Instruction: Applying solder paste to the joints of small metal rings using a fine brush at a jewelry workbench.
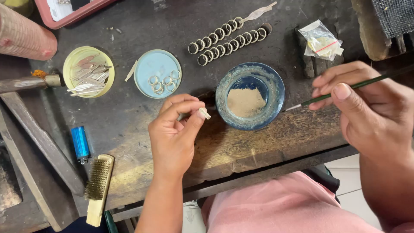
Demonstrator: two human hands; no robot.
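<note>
My left hand [174,133] pinches a small pale ring [204,113] between thumb and forefinger, just left of a blue glass bowl [224,86] holding tan powder paste. My right hand [366,110] grips a thin green-handled brush [340,91] whose tip points left toward the bowl's right rim. A light blue lid [148,67] behind my left hand carries several loose rings. Two rows of rings [228,39] threaded on strips lie farther back.
A yellow lid [71,64] with metal strips sits at the left. A blue lighter [80,142] and a wire brush [98,190] lie near the front left. A small plastic bag [321,41] rests at the back right. A red tray corner [73,17] is at the top left.
</note>
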